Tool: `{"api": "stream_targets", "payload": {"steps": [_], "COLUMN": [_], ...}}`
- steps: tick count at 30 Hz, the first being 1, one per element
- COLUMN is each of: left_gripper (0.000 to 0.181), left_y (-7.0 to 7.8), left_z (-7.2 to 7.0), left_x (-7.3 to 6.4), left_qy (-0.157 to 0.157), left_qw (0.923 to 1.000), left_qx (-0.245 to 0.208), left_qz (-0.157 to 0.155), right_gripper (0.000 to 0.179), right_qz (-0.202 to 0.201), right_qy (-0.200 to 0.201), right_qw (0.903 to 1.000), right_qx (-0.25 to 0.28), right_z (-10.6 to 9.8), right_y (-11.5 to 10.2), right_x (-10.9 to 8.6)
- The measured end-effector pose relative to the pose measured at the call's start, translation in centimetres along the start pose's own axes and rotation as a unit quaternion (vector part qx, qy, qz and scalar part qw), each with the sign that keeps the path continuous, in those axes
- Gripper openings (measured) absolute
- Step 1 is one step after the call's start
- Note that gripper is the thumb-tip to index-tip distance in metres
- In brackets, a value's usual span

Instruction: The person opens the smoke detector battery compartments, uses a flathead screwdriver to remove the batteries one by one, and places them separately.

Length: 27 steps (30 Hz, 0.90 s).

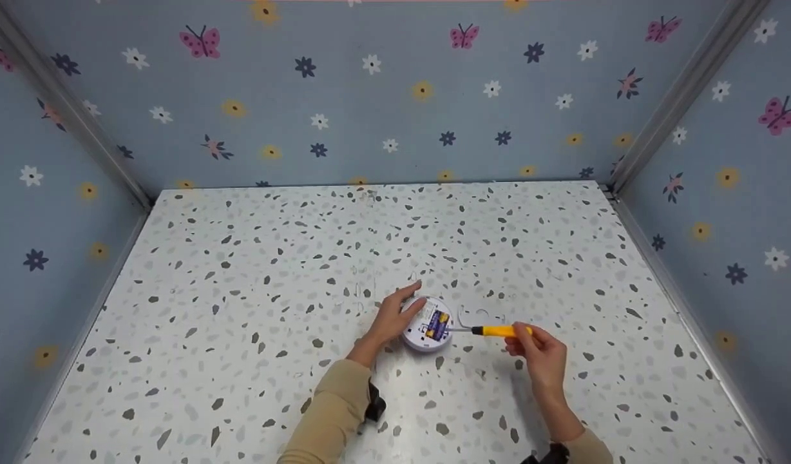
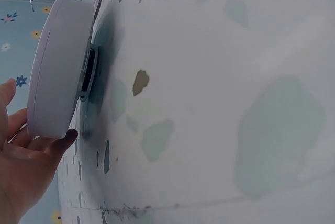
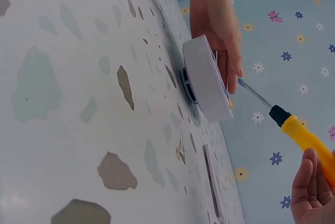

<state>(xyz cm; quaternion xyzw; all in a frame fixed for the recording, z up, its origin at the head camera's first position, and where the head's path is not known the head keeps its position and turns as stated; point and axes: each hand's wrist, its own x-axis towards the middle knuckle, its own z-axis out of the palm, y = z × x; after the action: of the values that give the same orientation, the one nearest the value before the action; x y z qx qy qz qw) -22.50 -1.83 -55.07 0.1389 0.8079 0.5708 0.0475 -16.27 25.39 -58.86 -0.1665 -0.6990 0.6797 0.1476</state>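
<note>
The left hand [image 1: 393, 316] grips a round white device [image 1: 422, 327] on the near middle of a speckled table [image 1: 241, 309], fingers curled round its left edge, apparently to steady it. At right, the right hand [image 1: 545, 354] pinches a yellow screwdriver [image 1: 496, 331], its tip towards the batteries [image 1: 438, 326]; contact is unclear.
</note>
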Motion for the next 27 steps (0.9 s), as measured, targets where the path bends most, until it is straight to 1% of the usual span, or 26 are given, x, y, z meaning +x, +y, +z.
{"api": "stream_targets", "payload": {"steps": [3,6,9,11,15,21,23,27], "left_gripper": [0.047,0.046,0.044,0.044,0.044,0.045,0.043,0.039], "left_y": [0.0,0.1,0.1,0.1,0.1,0.2,0.2,0.3], "left_z": [0.1,0.1,0.1,0.0,-0.1,-0.5,-0.6,-0.8], "left_x": [0.2,0.2,0.1,-0.1,-0.4,-1.2,-1.5,-2.1], "left_qy": [-0.005,-0.007,-0.008,-0.01,-0.013,-0.002,0.004,0.021], "left_qw": [0.9997,0.9995,0.9996,0.9998,0.9999,0.9994,0.9994,0.9996], "left_qx": [-0.021,-0.029,-0.027,-0.016,-0.003,-0.011,-0.01,-0.008], "left_qz": [-0.007,-0.008,-0.003,0.003,-0.002,-0.032,-0.032,-0.019], "right_gripper": [0.037,0.039,0.04,0.039,0.039,0.04,0.04,0.041], "right_qz": [0.003,0.002,-0.001,0.001,0.01,0.015,0.015,0.02], "right_qy": [0.001,0.0,0.003,0.005,0.008,0.01,0.01,0.015], "right_qw": [1.0,1.0,1.0,1.0,0.9999,0.9996,0.9995,0.9993], "right_qx": [0.0,0.001,0.0,-0.001,-0.003,-0.023,-0.027,-0.028], "right_z": [0.0,0.0,0.0,0.0,0.0,0.0,-0.1,-0.1], "right_y": [0.1,0.1,0.0,0.0,0.0,0.1,0.1,0.1], "right_x": [0.0,0.0,0.0,0.0,-0.1,-0.3,-0.3,-0.4]}}
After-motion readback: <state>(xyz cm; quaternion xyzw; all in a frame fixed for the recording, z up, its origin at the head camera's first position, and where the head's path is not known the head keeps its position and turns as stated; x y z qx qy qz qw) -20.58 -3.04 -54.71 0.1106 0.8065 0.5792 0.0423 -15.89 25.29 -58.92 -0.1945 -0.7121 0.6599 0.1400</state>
